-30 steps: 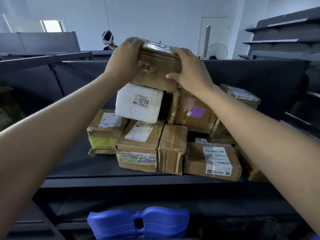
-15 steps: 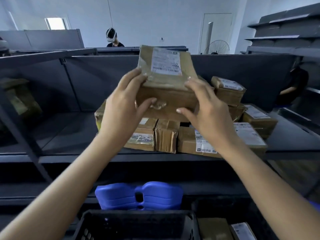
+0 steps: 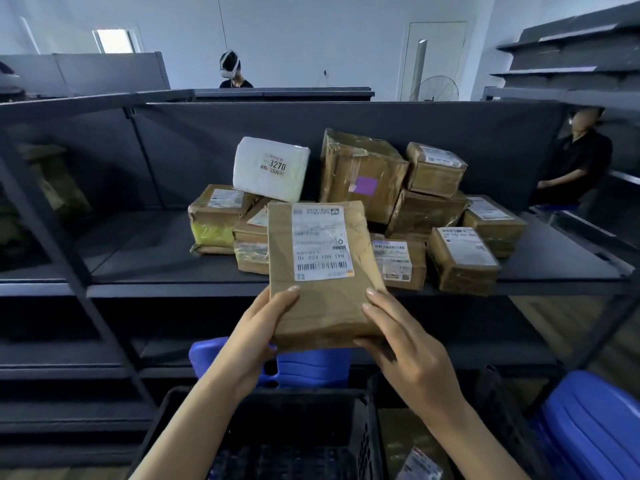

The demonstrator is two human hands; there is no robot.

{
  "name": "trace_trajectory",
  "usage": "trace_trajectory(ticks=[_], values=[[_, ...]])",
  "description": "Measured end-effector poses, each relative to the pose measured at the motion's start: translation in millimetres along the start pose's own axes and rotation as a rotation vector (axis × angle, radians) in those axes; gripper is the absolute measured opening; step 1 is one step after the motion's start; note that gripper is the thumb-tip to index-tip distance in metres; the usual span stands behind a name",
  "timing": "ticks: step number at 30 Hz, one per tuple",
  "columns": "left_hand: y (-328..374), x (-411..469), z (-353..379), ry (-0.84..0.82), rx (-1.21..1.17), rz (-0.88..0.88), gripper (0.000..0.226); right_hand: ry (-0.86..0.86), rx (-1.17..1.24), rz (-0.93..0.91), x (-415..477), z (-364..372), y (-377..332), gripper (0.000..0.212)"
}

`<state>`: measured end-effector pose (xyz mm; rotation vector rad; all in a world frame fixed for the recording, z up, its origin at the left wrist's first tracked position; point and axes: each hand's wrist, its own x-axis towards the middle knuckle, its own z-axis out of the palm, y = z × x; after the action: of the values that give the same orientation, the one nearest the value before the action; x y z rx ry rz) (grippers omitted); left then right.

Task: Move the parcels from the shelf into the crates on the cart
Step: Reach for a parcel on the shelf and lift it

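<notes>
Above the black crate point(image 3: 263, 398), both hands make the grip: the left hand point(image 3: 254, 332) and right hand point(image 3: 408, 351) clamp the lower corners of a flat brown parcel point(image 3: 322, 306), thumbs on its labelled face. It is held clear of the shelf point(image 3: 138, 252) and not yet lowered, so it looks mid-transfer. Just right of the crate a labelled packet point(image 3: 417, 464) lies low, seemingly already moved. Much is left: a heap of taped boxes point(image 3: 464, 261), with the white parcel marked 3270 point(image 3: 270, 168) on top, sits on the shelf.
</notes>
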<state>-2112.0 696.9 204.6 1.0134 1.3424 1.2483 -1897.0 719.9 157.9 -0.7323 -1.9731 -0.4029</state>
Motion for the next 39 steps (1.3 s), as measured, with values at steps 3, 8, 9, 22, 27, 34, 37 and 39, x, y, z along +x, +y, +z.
trace_trajectory(ticks=[3, 8, 9, 22, 27, 34, 37, 39], values=[[-13, -13, 7, 0.057, -0.028, -0.015, 0.016, -0.028, 0.022, 0.029, -12, -1, -7, 0.056], [-27, -28, 9, 0.175, -0.129, 0.04, 0.023, -0.148, 0.339, 0.22, -19, -5, -18, 0.06], [-30, -29, 8, 0.183, -0.143, 0.046, 0.023, -0.146, 0.466, 0.345, -18, -7, -21, 0.062], [-50, -54, -8, 0.12, -0.17, 0.268, 0.049, -0.451, 1.22, 1.133, 11, 11, -33, 0.062], [-47, -56, -17, 0.053, -0.115, 0.288, 0.048, -0.37, 1.275, 1.112, 9, 13, -35, 0.05], [5, -26, -70, 0.221, 0.117, 0.261, 0.063, -0.487, 1.116, 1.075, 30, -3, -6, 0.063], [36, -7, -102, 0.0, 0.254, 0.204, 0.074, -0.645, 1.057, 1.0, 48, -14, 13, 0.071], [44, 5, -109, -0.291, 0.303, 0.088, 0.064, -0.755, 1.012, 0.933, 63, -20, 22, 0.07]])
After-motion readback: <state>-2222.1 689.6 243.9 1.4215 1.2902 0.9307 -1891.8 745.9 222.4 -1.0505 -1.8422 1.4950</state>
